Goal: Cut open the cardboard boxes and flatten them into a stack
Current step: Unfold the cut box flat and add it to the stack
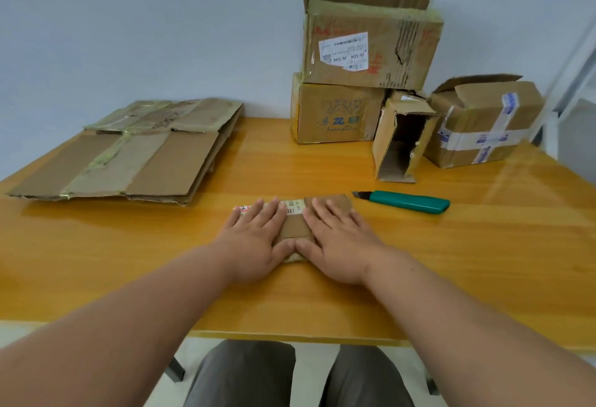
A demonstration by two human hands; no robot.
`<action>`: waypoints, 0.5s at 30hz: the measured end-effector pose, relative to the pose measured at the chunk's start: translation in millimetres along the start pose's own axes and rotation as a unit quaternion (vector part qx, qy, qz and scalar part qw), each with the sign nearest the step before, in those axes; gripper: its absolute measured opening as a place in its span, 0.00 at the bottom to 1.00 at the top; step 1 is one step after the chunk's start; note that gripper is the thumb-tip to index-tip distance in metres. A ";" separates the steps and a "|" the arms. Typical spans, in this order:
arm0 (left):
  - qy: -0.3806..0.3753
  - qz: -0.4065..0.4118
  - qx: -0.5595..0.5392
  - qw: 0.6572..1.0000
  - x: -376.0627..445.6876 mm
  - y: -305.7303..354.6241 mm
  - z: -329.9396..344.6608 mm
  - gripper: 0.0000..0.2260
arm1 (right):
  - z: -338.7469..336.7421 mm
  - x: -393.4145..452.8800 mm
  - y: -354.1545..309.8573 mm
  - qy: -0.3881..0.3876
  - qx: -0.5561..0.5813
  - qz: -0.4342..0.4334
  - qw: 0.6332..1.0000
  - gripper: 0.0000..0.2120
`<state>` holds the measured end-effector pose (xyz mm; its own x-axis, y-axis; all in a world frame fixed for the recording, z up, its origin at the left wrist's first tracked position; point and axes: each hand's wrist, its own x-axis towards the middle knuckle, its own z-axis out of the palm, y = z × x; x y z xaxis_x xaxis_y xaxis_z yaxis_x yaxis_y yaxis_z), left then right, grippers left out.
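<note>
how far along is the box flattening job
Done: a stack of flattened cardboard lies at the table's left. In hand: the left hand and right hand press a small flattened box flat; the green utility knife lies beside it, unheld. Left: four boxes at the back right, the stacked pair, the narrow open box and the taped box.

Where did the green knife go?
The green utility knife lies on the table, just right of the right hand, in front of the open narrow box.

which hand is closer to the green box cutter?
Right. The right hand presses the flattened box just left of the cutter; the left hand lies farther left.
</note>
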<state>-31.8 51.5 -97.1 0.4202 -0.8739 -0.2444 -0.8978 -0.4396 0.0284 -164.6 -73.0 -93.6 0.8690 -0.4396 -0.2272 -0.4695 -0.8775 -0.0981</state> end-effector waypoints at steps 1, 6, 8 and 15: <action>-0.001 0.000 0.006 1.000 0.9 0.8 3.5 0.35 | 4.7 0.8 1.5 -0.012 0.006 0.002 1.000 0.35; -0.025 0.017 0.007 1.000 2.3 -6.7 -0.1 0.35 | -7.4 7.7 5.0 0.046 0.033 0.018 0.998 0.27; -0.037 0.023 0.011 0.999 2.2 -7.1 -0.8 0.36 | -1.3 5.4 6.0 0.093 0.036 0.021 0.995 0.23; -0.053 0.040 -0.009 0.998 0.9 -15.2 -10.5 0.36 | -28.7 17.7 1.4 0.052 -0.018 0.039 0.998 0.15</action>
<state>-16.4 55.2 -87.6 0.3302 -0.8795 -0.3427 -0.9249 -0.3739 0.0684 -145.4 -87.5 -69.9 0.8420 -0.5231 -0.1319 -0.5327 -0.8449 -0.0493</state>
